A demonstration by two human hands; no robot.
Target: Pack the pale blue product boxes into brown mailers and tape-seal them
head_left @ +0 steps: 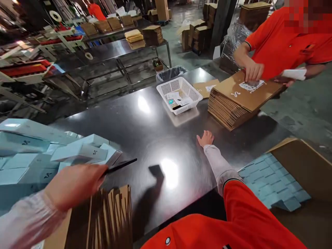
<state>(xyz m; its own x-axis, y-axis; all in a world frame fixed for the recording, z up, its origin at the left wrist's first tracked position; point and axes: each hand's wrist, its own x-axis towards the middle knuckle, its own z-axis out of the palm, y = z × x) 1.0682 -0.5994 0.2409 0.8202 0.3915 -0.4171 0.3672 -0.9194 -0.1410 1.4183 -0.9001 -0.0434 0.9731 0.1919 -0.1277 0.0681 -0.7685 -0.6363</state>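
Left hand (74,185) closed around thin black tool (120,166), blurred, right hand (206,138) laid open and empty on steel surface (145,131), flattened cartons (233,103) stacked beyond.

We count one white basket (179,94) at twelve o'clock, one stack of flattened cartons (234,103) at one o'clock, one open carton (303,166) of light blue boxes at three o'clock, and two hands of our own: left hand (74,185), right hand (206,138).
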